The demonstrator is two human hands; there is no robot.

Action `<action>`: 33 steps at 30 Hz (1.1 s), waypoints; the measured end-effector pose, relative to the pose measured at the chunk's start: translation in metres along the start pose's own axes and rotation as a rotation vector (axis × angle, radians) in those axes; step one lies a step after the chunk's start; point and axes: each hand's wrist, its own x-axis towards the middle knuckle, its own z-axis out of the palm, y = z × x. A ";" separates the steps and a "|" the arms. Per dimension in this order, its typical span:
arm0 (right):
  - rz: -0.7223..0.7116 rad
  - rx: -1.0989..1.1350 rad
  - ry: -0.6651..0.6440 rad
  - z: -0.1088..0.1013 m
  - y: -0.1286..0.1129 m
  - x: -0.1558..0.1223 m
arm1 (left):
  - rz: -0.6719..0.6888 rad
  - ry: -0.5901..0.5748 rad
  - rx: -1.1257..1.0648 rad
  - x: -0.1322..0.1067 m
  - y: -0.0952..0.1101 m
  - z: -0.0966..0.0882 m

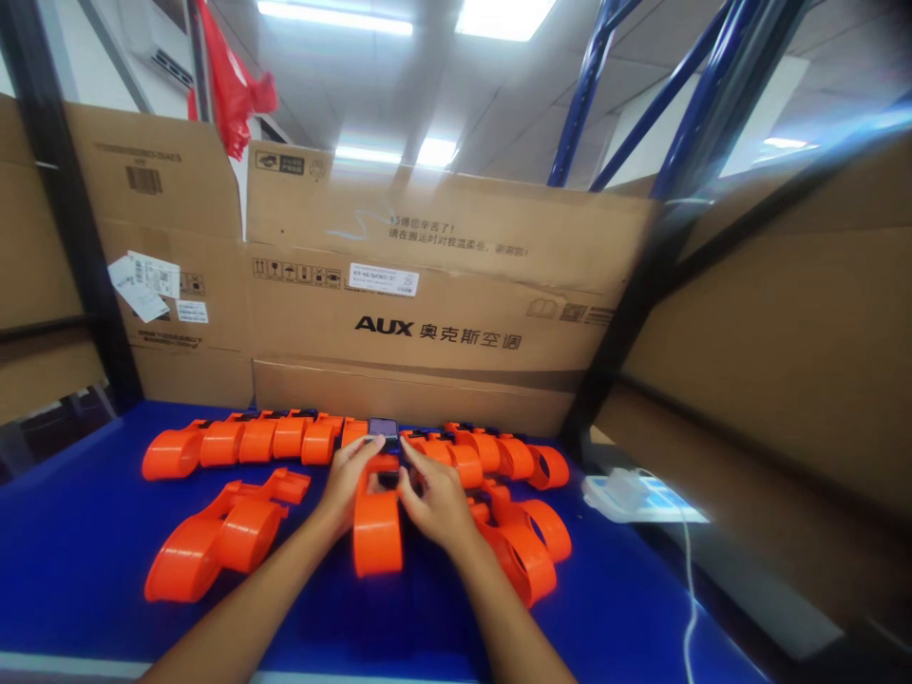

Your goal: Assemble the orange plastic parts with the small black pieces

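Between my two hands is an orange plastic tape dispenser [378, 534] with a wide rounded band, raised just above the blue tabletop. My left hand [348, 483] grips its upper left side, thumb toward the top. On the other side, my right hand [436, 499] has its fingers closed around a dark part near the dispenser's top; that part is mostly hidden. Just beyond my fingertips is a small dark device with a lit screen [383, 428]. A row of similar orange dispensers [257, 440] with black pieces on top runs along the back.
More orange dispensers lie at front left [186, 559] and front right [531, 560] on the blue table [78, 541]. Cardboard panels [427, 285] wall the back. A white power strip [641, 496] with a cable sits at the right edge. Dark metal posts [627, 313] frame the space.
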 end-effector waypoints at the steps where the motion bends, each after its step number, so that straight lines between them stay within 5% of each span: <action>1: -0.013 -0.016 0.013 0.002 0.001 -0.001 | -0.003 -0.012 0.006 -0.001 0.000 0.001; 10: -0.087 -0.117 0.056 0.014 0.005 -0.008 | -0.013 -0.057 0.045 -0.007 0.003 0.004; 18: -0.131 -0.005 0.062 -0.001 0.003 -0.001 | 0.019 -0.070 0.108 0.002 0.002 -0.006; 25: 0.031 0.086 0.102 -0.003 -0.003 0.000 | 0.110 -0.175 0.303 0.005 0.000 -0.012; 33: 0.094 0.165 0.091 -0.008 -0.009 0.002 | 0.094 -0.199 0.254 0.011 0.001 -0.018</action>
